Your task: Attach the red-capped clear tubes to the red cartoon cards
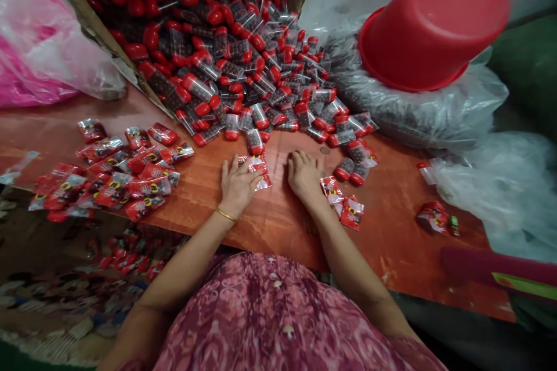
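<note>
My left hand lies over a red foil packet, with its fingers and thumb on either side of it. My right hand rests palm down on the orange-red wooden tabletop, fingers curled and nothing visible in them. Just above my hands, a spilled heap of clear tubes with red caps slopes out of a cardboard box. Several sealed red foil packets lie to the left of my left hand. A few more lie close to the right of my right hand.
A red plastic basin sits upside down on a bulging plastic bag of dark items at the back right. Pink plastic lies at the back left, and crumpled transparent plastic at the right. More packets lie below the table's left edge.
</note>
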A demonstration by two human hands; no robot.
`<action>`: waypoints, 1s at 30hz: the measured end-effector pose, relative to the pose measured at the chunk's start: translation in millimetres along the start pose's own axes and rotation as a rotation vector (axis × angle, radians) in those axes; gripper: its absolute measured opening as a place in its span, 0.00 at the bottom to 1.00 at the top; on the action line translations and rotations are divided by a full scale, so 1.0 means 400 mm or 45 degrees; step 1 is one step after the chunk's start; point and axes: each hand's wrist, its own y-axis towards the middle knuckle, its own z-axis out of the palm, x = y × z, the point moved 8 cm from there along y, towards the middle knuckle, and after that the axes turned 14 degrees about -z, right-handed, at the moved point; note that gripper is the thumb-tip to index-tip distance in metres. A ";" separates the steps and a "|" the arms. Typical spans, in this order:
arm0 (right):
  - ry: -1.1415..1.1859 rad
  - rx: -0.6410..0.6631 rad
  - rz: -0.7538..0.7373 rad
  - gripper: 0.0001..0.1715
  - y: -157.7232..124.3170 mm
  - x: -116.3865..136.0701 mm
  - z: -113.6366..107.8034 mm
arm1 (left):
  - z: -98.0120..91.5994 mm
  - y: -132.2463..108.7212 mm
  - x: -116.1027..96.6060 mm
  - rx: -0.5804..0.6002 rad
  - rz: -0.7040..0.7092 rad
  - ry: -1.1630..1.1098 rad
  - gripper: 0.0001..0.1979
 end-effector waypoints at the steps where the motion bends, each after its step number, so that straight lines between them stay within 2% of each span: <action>1: 0.000 -0.042 -0.012 0.20 -0.006 0.021 -0.006 | 0.002 0.000 -0.001 -0.011 -0.009 -0.012 0.09; 4: 0.042 -0.187 -0.015 0.19 -0.033 0.062 -0.053 | 0.000 0.003 -0.001 -0.019 -0.025 -0.038 0.09; 8: 0.389 -0.261 -0.095 0.17 -0.064 0.109 -0.108 | -0.039 0.001 0.007 -0.108 -0.094 -0.160 0.09; 10: 0.665 -0.216 -0.041 0.18 -0.072 0.129 -0.098 | -0.068 -0.012 -0.001 -0.179 -0.121 -0.264 0.09; 13: 1.189 -0.141 0.120 0.19 -0.073 0.162 -0.046 | -0.098 -0.037 -0.031 -0.213 -0.103 -0.380 0.09; 16: 1.512 -0.213 0.210 0.17 -0.067 0.187 -0.019 | -0.115 -0.058 -0.038 -0.219 -0.149 -0.518 0.11; 18: 1.507 -0.303 0.198 0.17 -0.068 0.191 -0.028 | -0.101 -0.067 -0.015 -0.113 -0.291 -0.654 0.14; 22: 1.345 -0.369 0.079 0.19 -0.082 0.201 -0.058 | -0.007 -0.104 0.023 0.412 -0.672 -1.032 0.23; 23: 1.324 -0.369 0.066 0.20 -0.087 0.203 -0.059 | 0.003 -0.113 0.023 0.457 -0.726 -1.148 0.23; 26: 1.298 -0.356 0.054 0.20 -0.100 0.211 -0.051 | 0.009 -0.126 0.020 0.429 -0.853 -1.458 0.20; 30: 1.297 -0.291 0.004 0.17 -0.105 0.226 -0.041 | 0.023 -0.123 0.015 0.487 -1.012 -1.702 0.20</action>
